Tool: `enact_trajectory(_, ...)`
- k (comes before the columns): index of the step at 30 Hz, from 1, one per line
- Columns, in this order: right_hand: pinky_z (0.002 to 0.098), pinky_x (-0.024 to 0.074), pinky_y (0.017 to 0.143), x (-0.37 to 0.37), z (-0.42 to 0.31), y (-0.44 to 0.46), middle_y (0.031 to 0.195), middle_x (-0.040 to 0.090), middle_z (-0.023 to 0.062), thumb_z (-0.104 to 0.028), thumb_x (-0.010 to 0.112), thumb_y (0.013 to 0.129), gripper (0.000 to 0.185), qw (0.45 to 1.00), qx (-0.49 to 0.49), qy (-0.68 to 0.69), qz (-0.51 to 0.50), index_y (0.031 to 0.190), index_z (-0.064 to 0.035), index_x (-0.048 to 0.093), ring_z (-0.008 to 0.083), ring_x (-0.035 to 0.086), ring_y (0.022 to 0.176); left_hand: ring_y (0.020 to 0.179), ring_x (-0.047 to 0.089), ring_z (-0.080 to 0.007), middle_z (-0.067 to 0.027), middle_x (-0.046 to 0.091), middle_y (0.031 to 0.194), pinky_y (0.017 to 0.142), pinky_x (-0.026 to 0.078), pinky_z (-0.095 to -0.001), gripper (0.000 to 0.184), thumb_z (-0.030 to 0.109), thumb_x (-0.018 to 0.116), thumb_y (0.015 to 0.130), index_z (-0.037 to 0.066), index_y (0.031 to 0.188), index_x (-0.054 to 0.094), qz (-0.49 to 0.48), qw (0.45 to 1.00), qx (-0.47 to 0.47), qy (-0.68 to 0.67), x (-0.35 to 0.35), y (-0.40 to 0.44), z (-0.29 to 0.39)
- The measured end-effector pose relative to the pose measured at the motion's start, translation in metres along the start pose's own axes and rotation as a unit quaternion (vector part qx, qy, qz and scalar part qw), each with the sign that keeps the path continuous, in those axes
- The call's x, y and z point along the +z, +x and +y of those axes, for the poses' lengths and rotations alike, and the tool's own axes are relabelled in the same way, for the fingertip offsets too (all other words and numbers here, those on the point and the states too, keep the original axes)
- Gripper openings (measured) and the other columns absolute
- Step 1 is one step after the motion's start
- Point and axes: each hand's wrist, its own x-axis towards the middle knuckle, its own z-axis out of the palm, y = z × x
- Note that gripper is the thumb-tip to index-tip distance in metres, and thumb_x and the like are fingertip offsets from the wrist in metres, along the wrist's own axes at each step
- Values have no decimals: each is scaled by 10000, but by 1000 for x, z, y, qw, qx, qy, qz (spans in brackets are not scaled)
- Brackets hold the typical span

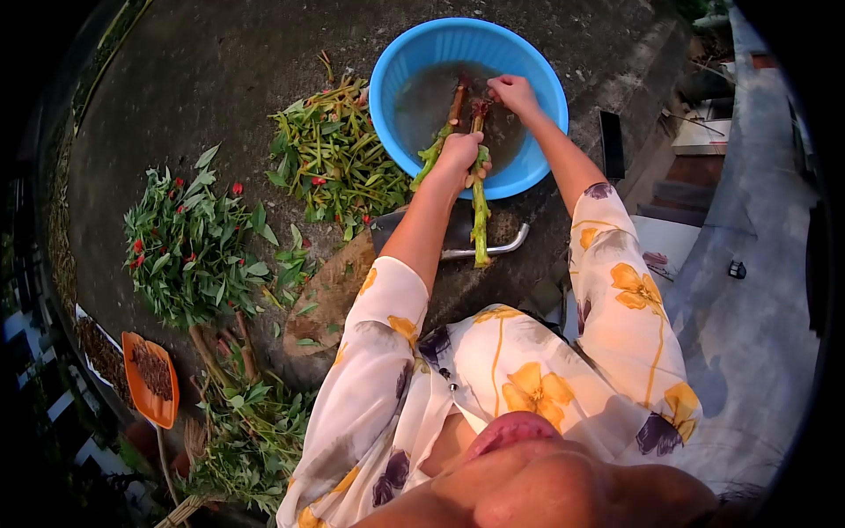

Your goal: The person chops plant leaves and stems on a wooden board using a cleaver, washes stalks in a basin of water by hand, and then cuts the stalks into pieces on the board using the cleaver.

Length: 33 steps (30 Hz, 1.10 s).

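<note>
My left hand (459, 157) is closed around thick green plant stalks (480, 216) with reddish, root-like ends. Those ends point away from me over a blue plastic basin (381, 114) of murky water (422, 97). Just beside the reddish ends, my right hand (513, 91) has its fingertips pinched together; whatever they hold is too small to make out. A cleaver (414, 234) with a bent metal handle (509, 245) lies below the basin, partly hidden by my left forearm and a stalk.
Cut green stems (339, 150) are heaped left of the basin. Further left lies a leafy pile with red flowers (189, 246), with more leafy branches (251, 431) below. An orange scoop (150, 378) holds brown bits. A dark flat rectangle (611, 143) lies right of the basin.
</note>
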Motion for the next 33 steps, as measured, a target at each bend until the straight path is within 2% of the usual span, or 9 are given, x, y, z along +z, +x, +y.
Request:
enact_trajectory(4, 301, 553, 754, 11, -15, -21, 897, 706, 52, -213, 651, 913, 272, 964, 184, 174, -80, 1103, -28, 713, 163, 668, 795, 496, 525, -225, -101, 554, 726, 403, 385, -406, 248, 279, 448, 1029, 48, 986, 529, 56, 998, -32, 13, 7, -11, 10)
enact_trajectory(7, 321, 550, 783, -11, -10, -33, 961, 700, 44, -210, 647, 920, 306, 981, 15, 40, -188, 1162, -27, 684, 150, 663, 853, 520, 528, -237, -84, 562, 743, 442, 389, -463, 234, 298, 426, 1029, 96, 1001, 542, 46, 997, -46, 52, 7, -14, 12)
enact_trajectory(8, 326, 536, 806, -23, -8, -30, 1023, 705, 53, -221, 660, 911, 358, 969, 83, 106, -207, 1216, -33, 667, 151, 660, 916, 529, 529, -232, -78, 569, 749, 460, 399, -475, 211, 281, 430, 1024, 110, 1000, 552, 51, 996, -44, 53, 6, -6, 8)
enact_trajectory(11, 320, 524, 841, -37, -1, -14, 1095, 708, 87, -226, 659, 911, 355, 991, 95, 16, -92, 1210, -36, 681, 173, 658, 985, 566, 545, -235, -73, 574, 759, 476, 404, -474, 209, 271, 424, 1025, 111, 988, 553, 35, 996, -70, 34, 1, 6, 6)
enact_trajectory(12, 325, 514, 844, -25, 7, -11, 1103, 707, 107, -239, 653, 919, 341, 999, -21, -29, 19, 1199, -47, 693, 200, 654, 1010, 629, 570, -241, -78, 576, 762, 504, 452, -463, 249, 262, 396, 1037, 75, 966, 544, 53, 997, -33, 43, 5, -1, 7)
enact_trajectory(19, 355, 513, 859, -1, -32, -37, 1124, 715, 102, -217, 586, 978, 300, 944, 101, 267, -165, 1166, -12, 698, 205, 656, 1024, 688, 577, -229, -121, 556, 844, 578, 531, -395, 231, 177, 360, 1045, -1, 979, 493, 65, 994, -21, -81, 2, 1, 4)
enact_trajectory(25, 348, 522, 887, 8, 13, 4, 1097, 722, 64, -231, 599, 977, 267, 993, 23, 62, 102, 1157, -67, 709, 171, 668, 1024, 653, 532, -217, -119, 541, 828, 548, 500, -380, 198, 144, 353, 1032, 2, 989, 484, 50, 994, -31, -97, -5, 19, -4)
enact_trajectory(27, 363, 552, 835, 14, 12, -3, 1015, 734, 62, -238, 630, 946, 255, 898, 147, 385, -154, 1118, -72, 718, 197, 693, 953, 641, 521, -213, -115, 534, 816, 544, 497, -376, 206, 160, 362, 1035, 2, 978, 480, 62, 996, -7, -66, 0, 5, 3)
enact_trajectory(33, 319, 529, 835, -12, -11, -18, 1091, 709, 59, -245, 663, 910, 299, 977, 122, 174, -28, 1150, -71, 698, 208, 661, 1041, 620, 488, -197, -101, 496, 816, 502, 459, -349, 215, 207, 407, 1041, 8, 982, 463, 66, 994, 5, -86, 5, 9, 7)
